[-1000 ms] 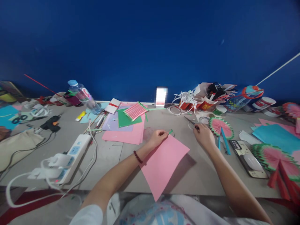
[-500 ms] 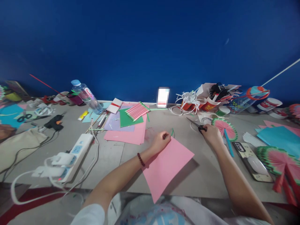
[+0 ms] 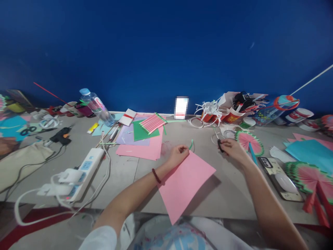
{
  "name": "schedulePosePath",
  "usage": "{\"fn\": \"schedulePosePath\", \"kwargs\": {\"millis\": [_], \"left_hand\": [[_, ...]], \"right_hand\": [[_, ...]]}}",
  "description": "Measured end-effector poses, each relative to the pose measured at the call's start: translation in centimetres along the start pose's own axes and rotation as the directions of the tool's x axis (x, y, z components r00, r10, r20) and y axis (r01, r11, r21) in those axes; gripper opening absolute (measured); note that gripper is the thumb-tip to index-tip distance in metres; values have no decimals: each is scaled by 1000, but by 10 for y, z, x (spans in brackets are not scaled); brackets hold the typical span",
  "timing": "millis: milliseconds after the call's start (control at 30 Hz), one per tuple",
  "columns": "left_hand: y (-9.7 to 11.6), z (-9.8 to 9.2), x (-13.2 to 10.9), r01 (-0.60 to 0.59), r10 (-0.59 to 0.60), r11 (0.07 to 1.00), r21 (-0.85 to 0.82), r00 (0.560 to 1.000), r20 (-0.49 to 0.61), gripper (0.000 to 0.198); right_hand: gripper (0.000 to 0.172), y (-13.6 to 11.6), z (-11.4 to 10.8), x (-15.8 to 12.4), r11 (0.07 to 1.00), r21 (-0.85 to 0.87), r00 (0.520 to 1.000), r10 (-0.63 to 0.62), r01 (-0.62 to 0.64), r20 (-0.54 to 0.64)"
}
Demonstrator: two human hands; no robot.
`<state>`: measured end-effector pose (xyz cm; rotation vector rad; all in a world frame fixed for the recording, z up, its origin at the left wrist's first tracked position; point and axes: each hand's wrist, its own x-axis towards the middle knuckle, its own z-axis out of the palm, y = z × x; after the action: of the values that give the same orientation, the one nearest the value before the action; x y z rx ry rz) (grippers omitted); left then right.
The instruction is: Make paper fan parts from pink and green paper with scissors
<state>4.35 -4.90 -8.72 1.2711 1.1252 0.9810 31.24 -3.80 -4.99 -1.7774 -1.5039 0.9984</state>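
Observation:
A pink sheet of paper (image 3: pixel 188 185) hangs slanted over the table's front part, its upper corner pinched in my left hand (image 3: pixel 179 155). A thin green strip (image 3: pixel 191 144) sticks up beside those fingertips. To the right, my right hand (image 3: pixel 232 150) is closed on the black handles of scissors (image 3: pixel 220 146), whose blades point up and away. The scissors do not touch the pink sheet. Just right of my right hand lies a pink pleated paper fan (image 3: pixel 248 142) with a green edge.
Colored sheets (image 3: pixel 139 151) and pleated pink paper (image 3: pixel 153 123) lie at centre left. A power strip (image 3: pixel 87 173) with cables and a tilted bottle (image 3: pixel 97 107) stand left. Paper cups (image 3: pixel 235 115), a phone (image 3: pixel 279 180) and blue paper (image 3: pixel 309 154) are right. Another person's hand (image 3: pixel 7 145) shows far left.
My right hand has shifted slightly left and turned the scissors, so the blades now point more directly away. My left hand and the pink sheet have barely moved.

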Motion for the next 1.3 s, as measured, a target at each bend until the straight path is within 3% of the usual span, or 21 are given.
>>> {"fn": "schedulePosePath", "kwargs": {"millis": [67, 167, 400, 533, 800, 1133, 1233, 1300], "left_hand": [[2, -1, 0, -19, 19, 1000, 4, 1000, 0, 12], [4, -3, -1, -25, 25, 999, 22, 1000, -13, 10], [6, -4, -1, 3, 0, 999, 37, 998, -70, 8], [8, -5, -1, 2, -2, 1000, 10, 999, -50, 9], [7, -5, -2, 9, -8, 999, -35, 1000, 29, 12], [5, -5, -2, 15, -15, 999, -36, 1000, 5, 14], [4, -4, -1, 31, -31, 999, -10, 999, 9, 18], [5, -5, -1, -1, -1, 998, 69, 1000, 19, 20]], "right_hand": [[37, -4, 16, -13, 986, 143, 983, 57, -83, 174], [44, -7, 39, -36, 958, 226, 908, 70, -177, 414], [31, 3, 54, -62, 931, 165, 835, 203, -327, 511], [29, -3, 55, -62, 935, 158, 828, 191, -316, 528], [27, -3, 66, -57, 937, 203, 864, 160, -286, 477], [36, 0, 53, -59, 924, 186, 824, 189, -333, 535], [40, 3, 50, -57, 951, 164, 881, 166, -261, 442], [39, 8, 46, -51, 982, 112, 949, 113, -151, 294]]}}
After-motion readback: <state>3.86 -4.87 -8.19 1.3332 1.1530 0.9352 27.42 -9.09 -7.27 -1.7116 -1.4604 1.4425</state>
